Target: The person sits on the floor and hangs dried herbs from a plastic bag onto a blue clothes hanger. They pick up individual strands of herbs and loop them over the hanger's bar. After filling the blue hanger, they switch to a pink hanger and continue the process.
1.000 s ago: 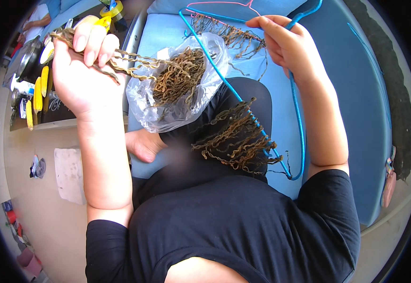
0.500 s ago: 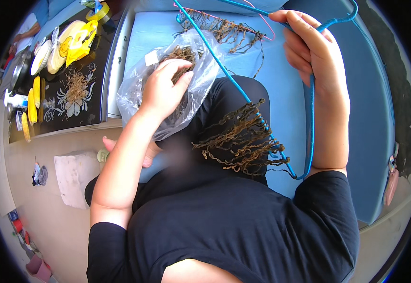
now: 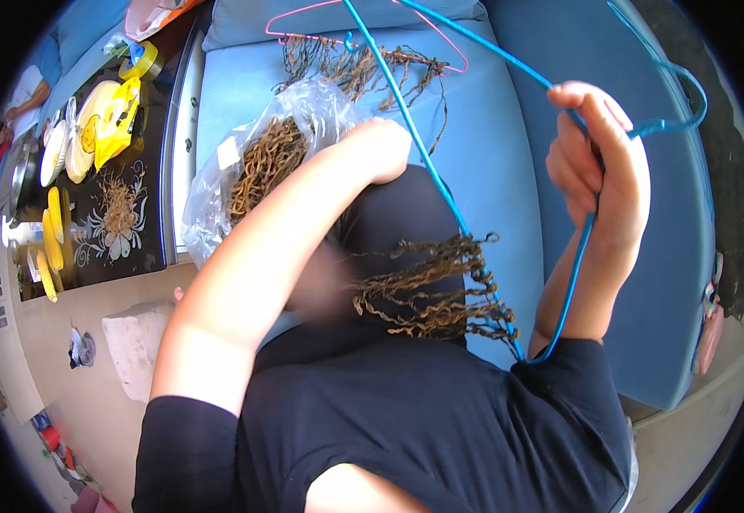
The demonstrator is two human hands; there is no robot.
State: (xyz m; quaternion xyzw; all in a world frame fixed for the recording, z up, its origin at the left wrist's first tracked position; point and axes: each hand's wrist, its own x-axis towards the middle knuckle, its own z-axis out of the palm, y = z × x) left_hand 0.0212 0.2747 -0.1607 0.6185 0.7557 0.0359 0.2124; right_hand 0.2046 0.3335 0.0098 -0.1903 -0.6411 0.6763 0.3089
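My right hand (image 3: pixel 598 154) grips a blue clothes hanger (image 3: pixel 579 256) near its hook and holds it tilted over my lap. Dark brown, wrinkled dried strips (image 3: pixel 427 286) hang side by side along the hanger's long bar, at its near end. My left hand (image 3: pixel 380 150) is closed beside the upper part of that bar. Its fingertips are turned away, so anything inside them is hidden. To its left, a clear plastic bag (image 3: pixel 203 209) stands open with a heap of the same brown strips (image 3: pixel 269 162) in it, partly behind my forearm.
Beyond the bag, a pink hanger (image 3: pixel 303 10) strung with brown strips lies on the blue sofa seat (image 3: pixel 500 179). The dark patterned table (image 3: pixel 145 248) at left carries a root-like pile (image 3: pixel 120 205), corn cobs (image 3: pixel 53 239) and a yellow package (image 3: pixel 117 124). A pale stool (image 3: pixel 137 342) stands below.
My left hand has come out of the bag and moved right to the hanger's bar. My right hand and the blue hanger have shifted slightly right and nearer.
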